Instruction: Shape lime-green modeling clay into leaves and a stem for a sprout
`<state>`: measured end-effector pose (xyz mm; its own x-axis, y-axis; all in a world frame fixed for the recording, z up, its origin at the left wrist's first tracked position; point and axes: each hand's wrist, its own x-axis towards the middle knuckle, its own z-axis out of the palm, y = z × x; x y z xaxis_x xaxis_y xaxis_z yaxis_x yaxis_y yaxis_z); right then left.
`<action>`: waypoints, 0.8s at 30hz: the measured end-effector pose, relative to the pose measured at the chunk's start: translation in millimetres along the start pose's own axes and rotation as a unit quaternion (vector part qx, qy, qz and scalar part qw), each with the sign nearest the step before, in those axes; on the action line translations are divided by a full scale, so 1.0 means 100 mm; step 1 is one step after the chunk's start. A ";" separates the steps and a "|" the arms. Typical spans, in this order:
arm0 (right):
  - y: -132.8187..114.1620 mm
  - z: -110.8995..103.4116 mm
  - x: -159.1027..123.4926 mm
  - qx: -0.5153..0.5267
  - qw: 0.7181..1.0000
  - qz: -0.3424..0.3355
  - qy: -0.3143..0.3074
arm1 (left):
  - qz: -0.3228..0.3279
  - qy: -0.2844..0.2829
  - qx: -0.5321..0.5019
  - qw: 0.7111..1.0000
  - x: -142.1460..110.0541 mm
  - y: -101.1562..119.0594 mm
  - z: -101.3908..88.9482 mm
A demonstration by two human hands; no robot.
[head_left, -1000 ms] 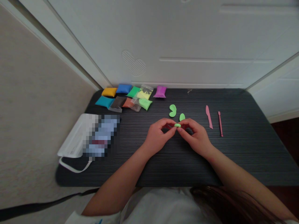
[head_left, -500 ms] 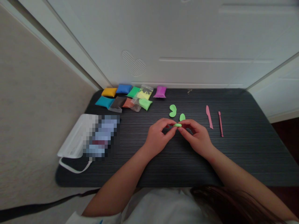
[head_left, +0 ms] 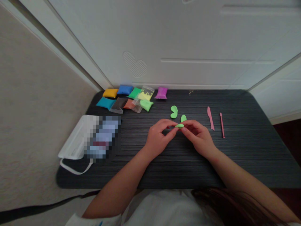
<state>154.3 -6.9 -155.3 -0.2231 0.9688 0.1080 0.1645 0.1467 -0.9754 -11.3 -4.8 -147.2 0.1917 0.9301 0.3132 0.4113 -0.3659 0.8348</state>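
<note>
Between my fingertips is a small flattened piece of light green modelling clay (head_left: 179, 126). My left hand (head_left: 160, 137) pinches its left end between thumb and forefinger. From the other side my right hand (head_left: 199, 137) pinches its right end the same way. Just beyond the fingers an oval light green clay piece (head_left: 183, 118) lies on the table, its near edge partly hidden by my right hand. A heart-like, notched light green clay piece (head_left: 174, 112) rests a little farther back to the left, apart from both hands.
A pink plastic knife (head_left: 210, 118) and a thin pink modelling stick (head_left: 222, 125) lie right of my hands. Several coloured clay packets (head_left: 125, 90) and a purple packet (head_left: 161, 93) sit at the back. At left are a phone (head_left: 104, 136), blurred out, and a white case-like object (head_left: 76, 138) on the dark table (head_left: 145, 175).
The held clay piece shows slightly wider between the fingertips, and my right thumb and fingers have shifted a little to the right. Everything on the table stays in place.
</note>
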 end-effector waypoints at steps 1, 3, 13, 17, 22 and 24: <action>0.00 0.00 0.00 0.008 1.000 0.001 -0.002 | 0.005 0.004 0.002 1.000 0.00 0.00 0.00; 0.00 0.01 0.00 0.019 1.000 0.000 -0.004 | 0.016 0.013 0.007 1.000 0.00 -0.01 0.00; 0.00 0.01 0.00 0.054 0.998 0.015 -0.001 | 0.021 0.014 0.025 0.999 -0.01 -0.01 0.00; -0.01 0.01 0.00 0.058 0.998 0.018 -0.005 | 0.034 0.021 0.021 0.999 -0.01 -0.02 0.00; 0.00 0.02 0.00 0.070 0.997 0.016 -0.005 | 0.048 0.030 0.033 0.998 -0.01 -0.02 0.00; 0.00 0.02 0.00 0.067 0.998 0.016 -0.004 | 0.054 0.038 0.038 0.997 -0.01 -0.02 0.00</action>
<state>152.8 -7.1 -156.0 -0.2269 0.9709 0.0764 0.0413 0.0879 -0.9953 -12.2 -5.4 -149.0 0.1722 0.8840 0.4346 0.4582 -0.4624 0.7591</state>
